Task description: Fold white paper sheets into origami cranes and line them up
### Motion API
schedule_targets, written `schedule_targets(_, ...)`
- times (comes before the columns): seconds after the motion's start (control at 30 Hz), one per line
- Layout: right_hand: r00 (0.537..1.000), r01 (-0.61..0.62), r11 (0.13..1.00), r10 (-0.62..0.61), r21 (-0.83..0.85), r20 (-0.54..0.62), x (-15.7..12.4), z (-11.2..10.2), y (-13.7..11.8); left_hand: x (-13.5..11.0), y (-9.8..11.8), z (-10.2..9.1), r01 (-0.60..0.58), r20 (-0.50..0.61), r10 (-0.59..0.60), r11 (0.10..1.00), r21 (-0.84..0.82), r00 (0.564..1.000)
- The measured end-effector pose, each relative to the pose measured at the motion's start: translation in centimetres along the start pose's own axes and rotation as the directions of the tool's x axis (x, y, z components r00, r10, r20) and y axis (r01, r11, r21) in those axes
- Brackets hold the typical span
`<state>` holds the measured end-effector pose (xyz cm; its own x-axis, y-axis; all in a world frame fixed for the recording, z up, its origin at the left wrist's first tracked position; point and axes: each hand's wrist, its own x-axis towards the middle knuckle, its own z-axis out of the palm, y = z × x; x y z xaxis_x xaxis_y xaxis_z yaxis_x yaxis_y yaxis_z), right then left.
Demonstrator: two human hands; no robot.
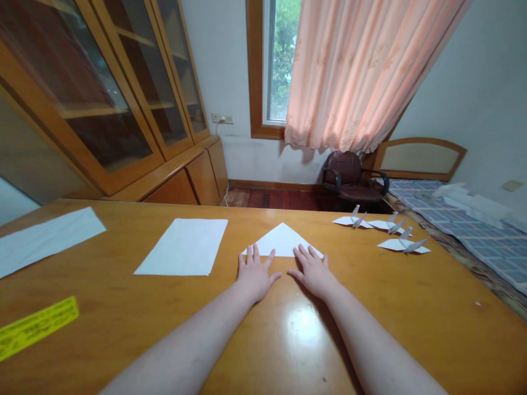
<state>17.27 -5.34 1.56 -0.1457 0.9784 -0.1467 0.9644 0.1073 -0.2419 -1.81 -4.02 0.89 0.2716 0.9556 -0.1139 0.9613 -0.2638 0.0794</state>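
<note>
A white sheet of paper folded into a triangle (282,240) lies flat on the wooden table, its peak pointing away from me. My left hand (256,276) rests palm down with fingers spread, the fingertips on the triangle's near left edge. On the near right edge lie the fingertips of my right hand (315,272), also flat and spread. Both hands cover parts of the fold line and the lower corners. To the left is a flat stack of white square paper (181,247). Several folded paper cranes (404,243) stand at the far right of the table.
A white paper strip (49,238) and a yellow label with dark print (39,326) lie on the table's left. Beyond the table (164,329) stand a glass-fronted cabinet (135,184), an office chair (349,175) and a bed (457,219). A pink curtain (354,71) hangs by the window.
</note>
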Motion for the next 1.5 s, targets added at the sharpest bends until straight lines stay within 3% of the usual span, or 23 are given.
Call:
schedule_targets(0.23,1.000,-0.002,1.000,0.002,-0.012,0.004,0.2,0.2,0.1,0.7,-0.4,0.1,0.300,-0.009,-0.301,0.948,0.104,0.954)
schedule_targets(0.5,0.999,0.011,0.998,-0.008,0.060,-0.043,0.4,0.4,0.8,1.5,-1.6,0.8,0.373,-0.105,-0.365,0.925,0.074,0.925)
schedule_targets(0.6,0.998,0.003,0.997,0.003,0.077,-0.068,0.7,0.3,1.2,1.6,-1.9,0.6,0.350,-0.129,-0.342,0.936,0.040,0.931)
schedule_targets(0.8,0.983,-0.002,0.990,0.028,0.139,-0.183,1.2,0.3,2.0,2.6,-3.3,-0.3,0.175,-0.161,-0.192,0.978,-0.114,0.968)
schedule_targets(1.0,0.960,-0.046,0.985,0.090,0.166,-0.264,1.7,0.7,2.4,2.8,-3.3,-0.5,0.045,-0.216,-0.093,0.975,-0.217,0.972)
schedule_targets(1.2,0.943,-0.117,0.973,0.171,0.198,-0.286,2.0,1.0,2.5,2.8,-3.6,-0.9,0.023,-0.238,-0.103,0.948,-0.319,0.966)
schedule_targets(1.5,0.855,-0.065,0.928,0.242,0.368,-0.459,2.0,0.3,3.2,2.6,-3.6,-1.4,0.012,-0.156,-0.097,0.882,-0.471,0.983)
